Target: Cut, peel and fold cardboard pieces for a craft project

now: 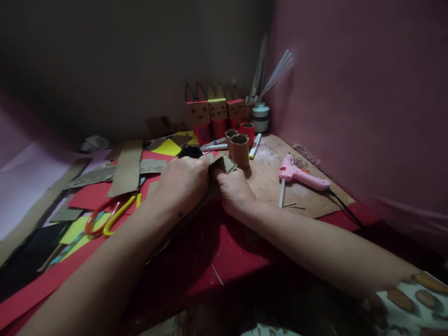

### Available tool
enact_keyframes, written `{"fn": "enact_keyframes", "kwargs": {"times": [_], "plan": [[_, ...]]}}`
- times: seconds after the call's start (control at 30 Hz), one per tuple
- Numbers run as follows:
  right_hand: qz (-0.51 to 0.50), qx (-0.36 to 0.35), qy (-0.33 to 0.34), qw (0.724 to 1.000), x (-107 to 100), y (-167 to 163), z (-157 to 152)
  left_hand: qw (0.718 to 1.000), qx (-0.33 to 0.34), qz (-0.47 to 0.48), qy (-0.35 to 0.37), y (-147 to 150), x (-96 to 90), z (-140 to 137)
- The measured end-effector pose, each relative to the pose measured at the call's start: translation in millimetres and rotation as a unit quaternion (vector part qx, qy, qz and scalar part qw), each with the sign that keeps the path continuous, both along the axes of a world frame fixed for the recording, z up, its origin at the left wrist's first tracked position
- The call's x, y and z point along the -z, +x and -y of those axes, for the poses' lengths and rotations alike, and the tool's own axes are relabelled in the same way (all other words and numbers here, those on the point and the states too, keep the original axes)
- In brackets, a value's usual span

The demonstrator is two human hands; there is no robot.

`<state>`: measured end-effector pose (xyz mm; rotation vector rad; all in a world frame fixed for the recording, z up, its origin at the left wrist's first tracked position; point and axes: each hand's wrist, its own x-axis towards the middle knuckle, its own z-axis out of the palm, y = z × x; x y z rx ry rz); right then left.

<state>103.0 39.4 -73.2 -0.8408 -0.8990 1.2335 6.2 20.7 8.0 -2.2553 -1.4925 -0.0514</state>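
Observation:
A bent piece of corrugated cardboard [227, 163] is gripped between both hands over the table's near edge. My left hand [187, 179] is closed on its left side, knuckles up. From the right, my right hand [236, 190] is closed round the other side, with the thumb near the fold. Much of the cardboard is hidden by the fingers. Just beyond the hands stand brown cardboard tubes [240, 154] and a red tube [249, 135]. A pink glue gun [304, 178] with a glue stick lies to the right of my right hand.
Scissors [131, 210] with orange and yellow handles lie at left among cardboard strips [128, 163] and red paper [87, 196]. Three box-headed figures with ears [199, 113] stand at the back, near a lidded jar [260, 117] and glue sticks [278, 72]. A marker [255, 146] lies by the tubes.

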Motion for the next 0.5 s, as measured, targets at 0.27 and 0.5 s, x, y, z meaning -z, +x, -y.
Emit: {"fn": "enact_keyframes", "kwargs": {"times": [0.27, 0.5], "plan": [[-0.053, 0.023, -0.047, 0.997, -6.2, 9.9, -9.6, 0.999, 0.016, -0.037, 0.012, 2.3, 2.6, 12.7], [-0.068, 0.007, -0.048, 0.997, -7.6, -0.4, 1.8, 1.0, -0.029, -0.013, 0.003, -3.6, -3.8, 6.5]]}}
